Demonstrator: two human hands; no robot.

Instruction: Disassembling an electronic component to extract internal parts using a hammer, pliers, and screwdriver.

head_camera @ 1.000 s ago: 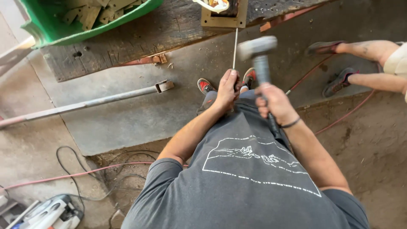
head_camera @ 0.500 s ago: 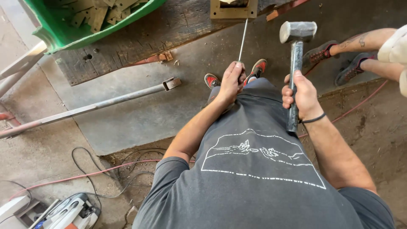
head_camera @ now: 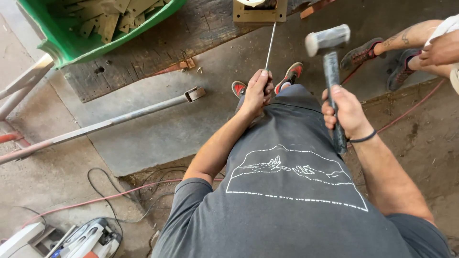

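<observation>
My left hand (head_camera: 257, 91) grips a thin metal rod (head_camera: 270, 43) that runs up to a small square metal plate (head_camera: 260, 12) lying on a dark wooden plank (head_camera: 158, 48). My right hand (head_camera: 346, 112) is wrapped around the dark handle of a heavy hammer (head_camera: 329, 62), whose grey head is raised to the right of the rod, well apart from it. My red shoes (head_camera: 291, 75) show below the rod, on the concrete.
A green tub (head_camera: 62, 48) of cut metal pieces sits on the plank at the upper left. A long square metal tube (head_camera: 105, 125) lies across the concrete floor. Another person's legs and shoes (head_camera: 382, 48) are at the upper right. Cables and a power tool (head_camera: 86, 239) lie at the lower left.
My right hand has swung the hammer from just over the rod out to the right and raised it. My left hand has kept its hold on the rod.
</observation>
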